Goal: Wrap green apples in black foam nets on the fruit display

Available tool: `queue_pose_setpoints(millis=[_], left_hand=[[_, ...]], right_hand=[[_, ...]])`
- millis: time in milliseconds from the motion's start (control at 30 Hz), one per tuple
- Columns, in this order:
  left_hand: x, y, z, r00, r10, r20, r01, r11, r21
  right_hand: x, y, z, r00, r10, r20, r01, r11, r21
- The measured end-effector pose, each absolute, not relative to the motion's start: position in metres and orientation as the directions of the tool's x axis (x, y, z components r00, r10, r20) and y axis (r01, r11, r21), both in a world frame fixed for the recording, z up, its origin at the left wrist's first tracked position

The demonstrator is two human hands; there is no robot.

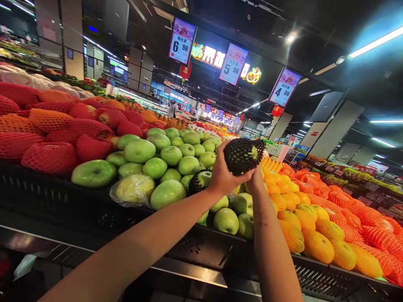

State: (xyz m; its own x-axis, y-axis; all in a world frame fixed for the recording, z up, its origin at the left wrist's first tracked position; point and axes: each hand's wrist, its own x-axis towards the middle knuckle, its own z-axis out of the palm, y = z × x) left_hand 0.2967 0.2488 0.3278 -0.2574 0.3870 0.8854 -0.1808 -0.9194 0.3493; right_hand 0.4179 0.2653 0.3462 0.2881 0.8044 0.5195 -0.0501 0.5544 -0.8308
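Both my hands hold one green apple wrapped in a black foam net [244, 155], lifted above the fruit display. My left hand [224, 172] grips it from the left side, fingers curled over the net. My right hand [255, 179] is under and behind it, mostly hidden by the left hand and the netted apple. Below lies a pile of bare green apples [163, 159]. Another apple in a black net [200, 181] rests in the pile just left of my left wrist.
Fruit in red foam nets [53, 126] is heaped at the left, oranges and yellow fruit [308, 226] at the right. A black display crate edge [47, 193] runs along the front. Price signs [181, 41] hang overhead. A bagged fruit [134, 189] lies among the apples.
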Motion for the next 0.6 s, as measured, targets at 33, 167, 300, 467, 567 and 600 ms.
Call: queue_pose_setpoints(millis=[33, 167, 300, 467, 567, 600], left_hand=[[0.297, 0.249, 0.328, -0.258, 0.362, 0.896, -0.153, -0.931, 0.332], [0.297, 0.25, 0.326, -0.223, 0.338, 0.914, -0.105, -0.941, 0.322], [0.297, 0.249, 0.325, -0.225, 0.384, 0.896, -0.136, -0.923, 0.361], [0.295, 0.247, 0.325, -0.268, 0.405, 0.874, -0.121, -0.914, 0.387], [0.295, 0.247, 0.326, -0.262, 0.4, 0.878, -0.096, -0.916, 0.389], [0.295, 0.247, 0.325, -0.256, 0.399, 0.881, -0.102, -0.917, 0.385]], right_hand=[[0.416, 0.265, 0.346, 0.277, 0.825, 0.492, -0.083, 0.531, -0.844], [0.412, 0.258, 0.353, 0.202, 0.855, 0.478, -0.194, 0.514, -0.836], [0.412, 0.255, 0.353, 0.237, 0.824, 0.515, -0.11, 0.55, -0.828], [0.417, 0.262, 0.339, 0.146, 0.804, 0.577, 0.206, 0.546, -0.812], [0.422, 0.266, 0.334, 0.087, 0.835, 0.543, 0.324, 0.492, -0.808], [0.424, 0.267, 0.334, 0.079, 0.831, 0.551, 0.393, 0.482, -0.783]])
